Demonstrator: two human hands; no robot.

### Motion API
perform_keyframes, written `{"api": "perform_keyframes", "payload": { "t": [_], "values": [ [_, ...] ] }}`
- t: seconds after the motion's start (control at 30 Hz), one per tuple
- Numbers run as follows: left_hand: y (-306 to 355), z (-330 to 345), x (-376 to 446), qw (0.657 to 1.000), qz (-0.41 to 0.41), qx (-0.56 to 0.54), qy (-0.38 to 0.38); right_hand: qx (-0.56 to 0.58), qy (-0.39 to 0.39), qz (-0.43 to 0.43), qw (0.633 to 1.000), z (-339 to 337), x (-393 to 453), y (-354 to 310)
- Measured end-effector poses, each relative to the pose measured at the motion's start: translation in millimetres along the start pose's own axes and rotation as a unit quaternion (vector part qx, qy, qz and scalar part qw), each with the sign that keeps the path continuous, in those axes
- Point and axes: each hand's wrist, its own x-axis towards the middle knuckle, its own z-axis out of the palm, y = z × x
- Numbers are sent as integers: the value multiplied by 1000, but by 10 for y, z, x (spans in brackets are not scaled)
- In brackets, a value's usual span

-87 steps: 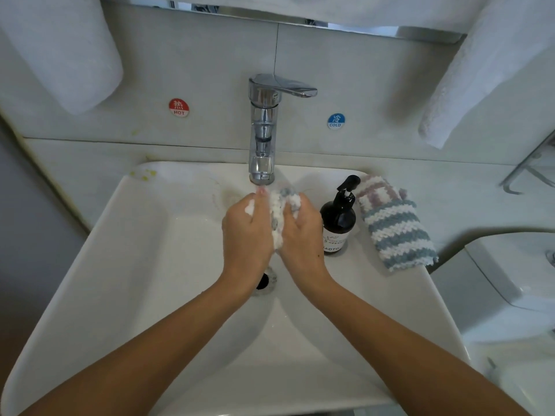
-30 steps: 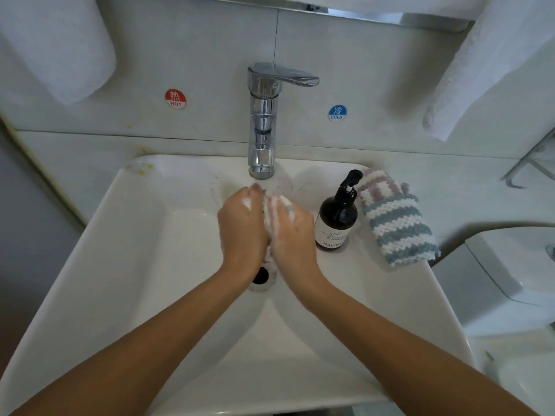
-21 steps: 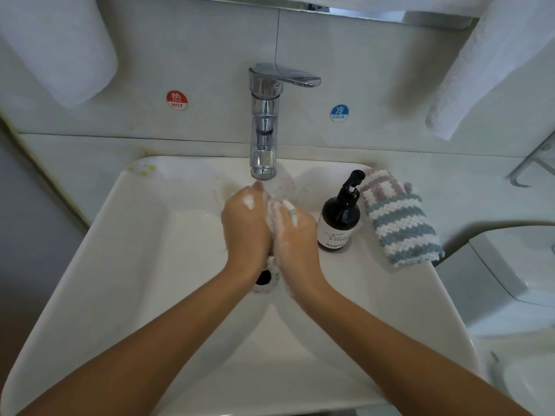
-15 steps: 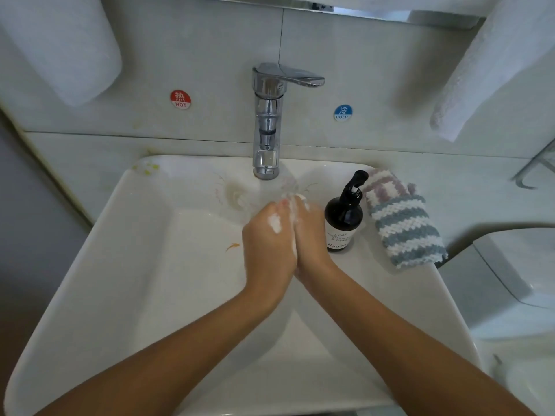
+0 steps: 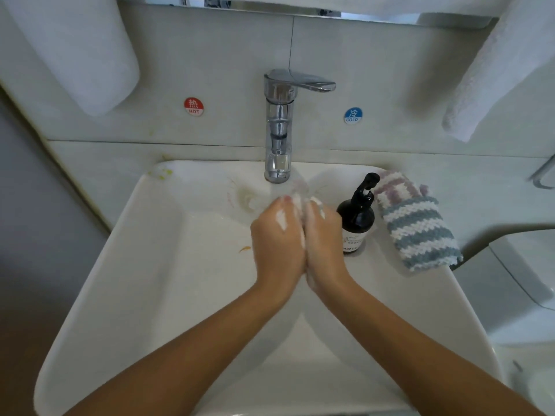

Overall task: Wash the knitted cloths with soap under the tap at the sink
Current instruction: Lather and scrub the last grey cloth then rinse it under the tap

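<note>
My left hand (image 5: 276, 244) and my right hand (image 5: 324, 244) are pressed palm to palm over the basin, just below the chrome tap (image 5: 279, 130). Between them they squeeze a white soapy knitted cloth (image 5: 301, 239). Only a thin foamy strip of it shows between the palms and at the fingertips. Foam streaks both hands. A second knitted cloth (image 5: 414, 226), striped grey-blue, white and mauve, lies on the sink's right rim. The black pump soap bottle (image 5: 356, 223) stands between it and my right hand.
The white sink (image 5: 150, 265) has a small orange speck (image 5: 244, 249) in the basin and yellow marks at its back left corner. White towels hang at upper left (image 5: 81, 49) and upper right (image 5: 495, 70). A white fixture (image 5: 525, 280) sits to the right.
My hands have closed flat together and shifted slightly right, toward the bottle. The cloth bulged out between them before and is now almost hidden. The drain is now covered by my hands.
</note>
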Motion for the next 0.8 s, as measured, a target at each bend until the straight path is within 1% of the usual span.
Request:
{"api": "perform_keyframes", "payload": {
  "t": [0.07,0.13,0.2,0.27,0.33,0.4,0.5,0.57,0.6,0.7,0.73,0.8],
  "values": [
    [-35,-60,160,999,-43,-21,23,23,-20,-12,999,35,-160,-35],
    [-60,-110,202,997,-61,-28,34,5,-46,-50,998,63,-220,-103],
    [-49,-114,129,999,-35,-11,31,1,-38,-63,997,73,-141,-133],
    [-22,-76,8,1000,9,-2,5,27,8,-35,999,62,0,-111],
    [-3,-21,-43,999,38,7,-19,54,24,2,998,33,94,-37],
    [-3,4,30,1000,17,5,-7,32,0,17,999,-4,31,9],
    [-48,-61,225,998,-46,-14,35,-35,-62,-27,997,-4,-161,4],
    [-65,-110,223,998,-46,-17,42,-51,-84,-57,994,15,-147,-31],
    [-58,-109,169,999,-30,-15,34,-51,-72,-58,994,27,-83,-41],
    [16,-39,-34,999,33,3,-17,-43,25,-20,999,37,151,53],
    [16,-18,-27,999,34,5,-25,-56,34,-15,998,37,140,87],
    [-8,-13,118,1000,-12,6,-10,-49,13,-11,999,34,-12,89]
  ]
}}
